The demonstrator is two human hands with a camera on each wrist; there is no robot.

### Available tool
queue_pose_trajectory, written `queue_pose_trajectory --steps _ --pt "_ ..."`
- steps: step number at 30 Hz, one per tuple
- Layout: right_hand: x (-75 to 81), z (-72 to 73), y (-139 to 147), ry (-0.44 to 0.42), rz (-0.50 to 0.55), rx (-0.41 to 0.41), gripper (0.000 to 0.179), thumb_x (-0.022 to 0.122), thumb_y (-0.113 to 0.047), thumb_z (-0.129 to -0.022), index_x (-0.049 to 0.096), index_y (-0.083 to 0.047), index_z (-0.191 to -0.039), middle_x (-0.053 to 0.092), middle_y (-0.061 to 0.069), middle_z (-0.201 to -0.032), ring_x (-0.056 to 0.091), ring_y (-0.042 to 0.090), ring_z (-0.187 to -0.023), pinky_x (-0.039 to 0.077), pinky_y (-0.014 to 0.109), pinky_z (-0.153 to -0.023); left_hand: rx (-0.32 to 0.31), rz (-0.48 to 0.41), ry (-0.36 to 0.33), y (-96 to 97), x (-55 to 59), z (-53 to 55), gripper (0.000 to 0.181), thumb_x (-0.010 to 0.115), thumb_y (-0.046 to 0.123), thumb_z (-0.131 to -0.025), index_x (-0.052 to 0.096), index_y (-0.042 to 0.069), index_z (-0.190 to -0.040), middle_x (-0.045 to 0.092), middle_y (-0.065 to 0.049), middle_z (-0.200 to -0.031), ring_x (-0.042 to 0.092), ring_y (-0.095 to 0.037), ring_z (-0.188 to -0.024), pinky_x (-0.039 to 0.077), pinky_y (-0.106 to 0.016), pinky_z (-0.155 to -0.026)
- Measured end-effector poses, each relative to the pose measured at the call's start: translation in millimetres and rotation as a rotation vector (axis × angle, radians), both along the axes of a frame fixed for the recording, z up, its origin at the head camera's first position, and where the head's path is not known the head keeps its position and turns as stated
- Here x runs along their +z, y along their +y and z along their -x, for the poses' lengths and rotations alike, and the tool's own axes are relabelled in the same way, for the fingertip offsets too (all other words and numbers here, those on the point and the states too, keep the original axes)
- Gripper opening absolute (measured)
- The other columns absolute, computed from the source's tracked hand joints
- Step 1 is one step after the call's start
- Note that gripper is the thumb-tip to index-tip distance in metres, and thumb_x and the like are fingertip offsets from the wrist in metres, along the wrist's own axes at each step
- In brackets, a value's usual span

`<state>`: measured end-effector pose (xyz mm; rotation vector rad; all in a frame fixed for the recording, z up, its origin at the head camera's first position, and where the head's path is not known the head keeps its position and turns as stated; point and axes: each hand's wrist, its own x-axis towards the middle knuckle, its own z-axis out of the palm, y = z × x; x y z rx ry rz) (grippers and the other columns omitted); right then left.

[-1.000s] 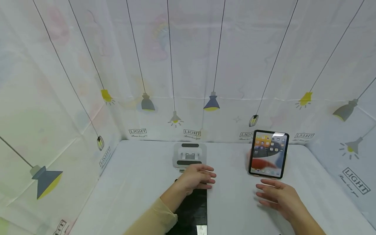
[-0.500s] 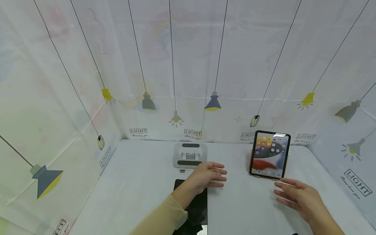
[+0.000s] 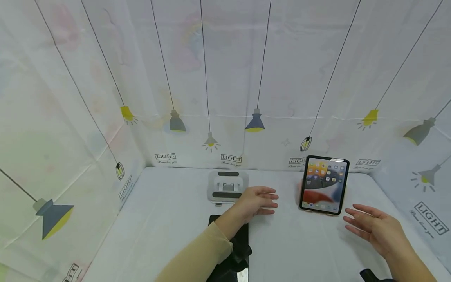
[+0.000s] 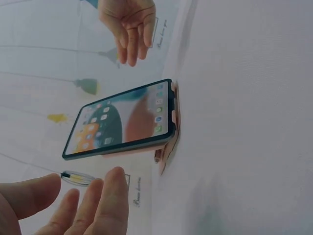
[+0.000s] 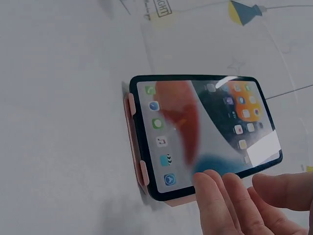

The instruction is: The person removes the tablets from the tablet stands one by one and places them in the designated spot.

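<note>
A tablet (image 3: 324, 185) with its screen lit leans upright on a pink stand (image 4: 168, 147) on the white table. To its left my left hand (image 3: 255, 203) hovers palm inward, fingers extended and holding nothing. My right hand (image 3: 378, 227) is at the tablet's right side, fingers loosely extended and apart from it in the head view. In the right wrist view the fingers (image 5: 234, 205) overlap the lower edge of the tablet; whether they touch it cannot be told. Both hands flank the tablet in the left wrist view.
A grey stand (image 3: 227, 186) with dark pads lies low at the table's back, left of the tablet. Beneath my left forearm is a flat black glossy object (image 3: 214, 219), partly hidden. A lamp-printed curtain (image 3: 218, 78) encloses the table's back and sides.
My left hand has moved right and slightly away from me, toward the tablet. My right hand has shifted right, from in front of the tablet to beside it. The tablet stays in place.
</note>
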<state>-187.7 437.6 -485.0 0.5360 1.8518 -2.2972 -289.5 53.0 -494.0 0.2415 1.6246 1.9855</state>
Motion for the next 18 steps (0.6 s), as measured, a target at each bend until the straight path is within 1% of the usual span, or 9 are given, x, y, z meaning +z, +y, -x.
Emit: queue_pose_trajectory --steps 3,7,13,18 --pt "-0.7 2.7 6 0.054 0.043 0.007 0.031 0.065 -0.007 -0.107 0.079 -0.034 -0.102 0.083 -0.011 -0.103 0.083 0.018 -0.095 0.069 0.041 -0.085 -0.003 0.013 0.006 4.4 2.7 6.2 0.03 0.066 0.002 -0.103 0.073 0.012 -0.13 0.077 -0.011 -0.13 0.079 -0.026 -0.109 0.067 -0.043 -0.094" --pt "-0.7 7.6 13 0.128 0.059 0.019 0.033 0.061 -0.003 -0.108 0.078 -0.032 -0.106 0.083 -0.009 -0.105 0.083 0.019 -0.094 0.069 0.04 -0.082 0.003 0.036 0.021 11.1 8.0 13.2 0.03 0.064 0.001 -0.103 0.073 0.012 -0.129 0.075 -0.014 -0.135 0.079 -0.027 -0.111 0.067 -0.044 -0.096" --pt "0.5 19.0 21 0.17 0.018 0.027 0.029 0.064 -0.005 -0.107 0.073 -0.032 -0.111 0.082 -0.013 -0.106 0.083 0.017 -0.094 0.069 0.039 -0.081 -0.002 0.048 0.017 23.2 14.4 24.7 0.03 0.067 0.002 -0.101 0.074 0.013 -0.128 0.077 -0.009 -0.13 0.079 -0.026 -0.11 0.066 -0.044 -0.096" --pt "3.2 29.1 29 0.216 0.023 0.058 0.031 0.062 -0.002 -0.108 0.071 -0.03 -0.116 0.082 -0.011 -0.109 0.083 0.019 -0.096 0.069 0.04 -0.081 -0.015 0.048 0.025 31.7 14.7 35.8 0.03 0.067 0.005 -0.102 0.073 0.013 -0.13 0.077 -0.01 -0.133 0.078 -0.025 -0.111 0.066 -0.044 -0.097"
